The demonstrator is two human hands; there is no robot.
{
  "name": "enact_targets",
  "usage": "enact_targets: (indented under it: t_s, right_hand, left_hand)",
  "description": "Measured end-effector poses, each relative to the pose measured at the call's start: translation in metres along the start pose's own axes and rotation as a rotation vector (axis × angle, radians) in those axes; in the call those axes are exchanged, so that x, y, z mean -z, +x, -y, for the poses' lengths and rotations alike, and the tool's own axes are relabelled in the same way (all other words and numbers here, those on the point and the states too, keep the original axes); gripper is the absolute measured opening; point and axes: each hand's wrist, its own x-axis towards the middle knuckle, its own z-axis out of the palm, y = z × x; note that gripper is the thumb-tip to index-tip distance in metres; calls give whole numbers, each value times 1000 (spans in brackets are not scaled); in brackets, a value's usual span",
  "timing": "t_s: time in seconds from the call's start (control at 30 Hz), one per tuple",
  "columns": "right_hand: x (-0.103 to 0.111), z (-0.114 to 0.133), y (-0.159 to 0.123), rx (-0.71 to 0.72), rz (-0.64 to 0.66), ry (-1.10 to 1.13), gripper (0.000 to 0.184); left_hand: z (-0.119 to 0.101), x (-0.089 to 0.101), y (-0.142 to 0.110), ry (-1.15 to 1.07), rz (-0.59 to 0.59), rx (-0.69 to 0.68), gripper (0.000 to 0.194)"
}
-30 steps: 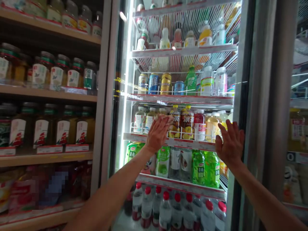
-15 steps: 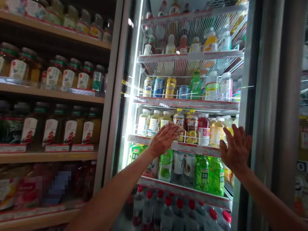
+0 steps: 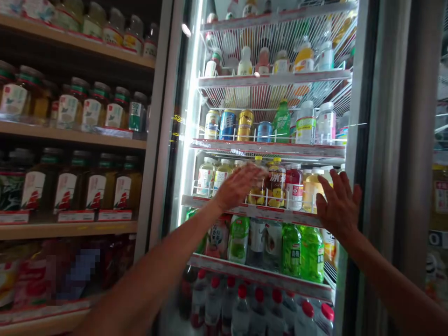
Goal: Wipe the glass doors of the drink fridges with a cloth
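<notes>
In the head view, my left hand [image 3: 235, 187] reaches up to the glass door [image 3: 217, 154] of a lit drinks cooler. Under its fingers is a pale, crumpled cloth [image 3: 261, 171], partly hidden and blurred, which looks pressed against the glass. Behind that hand stand dark iced tea bottles with yellow caps [image 3: 276, 179]. My right hand [image 3: 339, 203] is raised with spread fingers near the door's right side, palm toward the glass; it holds nothing that I can see. Whether its palm touches the door I cannot tell.
Left of the cooler, wooden shelves [image 3: 70, 134] carry rows of bottled drinks. Inside the cooler, wire shelves [image 3: 276, 79] bear cans and bottles, with red-capped bottles [image 3: 241, 308] at the bottom. A metal frame [image 3: 388, 154] borders it on the right.
My left hand has moved up the glass with the cloth. The right hand keeps nearly the same place, and the whole view has shifted slightly.
</notes>
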Motion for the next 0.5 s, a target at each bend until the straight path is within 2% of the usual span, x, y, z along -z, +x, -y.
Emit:
enact_targets:
  t_s: [0.07, 0.1, 0.13, 0.17, 0.2, 0.3, 0.33, 0.37, 0.4, 0.43, 0.5]
  right_hand:
    - [0, 0, 0, -6, -1, 0, 45]
    - [1, 1, 0, -7, -2, 0, 44]
    - [1, 1, 0, -7, -1, 0, 45]
    - [1, 1, 0, -6, 2, 0, 45]
    - [1, 1, 0, -7, 4, 2, 45]
    - [0, 0, 0, -4, -2, 9, 46]
    - [0, 0, 0, -3, -7, 11, 46]
    - [0, 0, 0, -3, -9, 12, 46]
    - [0, 0, 0, -2, -7, 11, 46]
    - [0, 0, 0, 0, -2, 9, 46]
    - [0, 0, 0, -6, 3, 3, 46]
  left_hand:
    - [25, 5, 0, 50, -152, 350, 41]
    - [32, 6, -1, 66, -217, 493, 41]
    - [33, 5, 0, 72, -257, 581, 41]
    - [29, 3, 0, 67, -258, 597, 42]
    - [20, 0, 0, 50, -215, 533, 44]
    - [-12, -5, -1, -29, 20, 119, 48]
    - [-16, -4, -2, -48, 83, 12, 47]
    - [-13, -1, -5, -53, 113, -31, 45]
    - [-6, 3, -7, -42, 102, 7, 44]
    - [6, 7, -9, -15, 47, 118, 42]
    - [30, 12, -11, 60, -138, 445, 40]
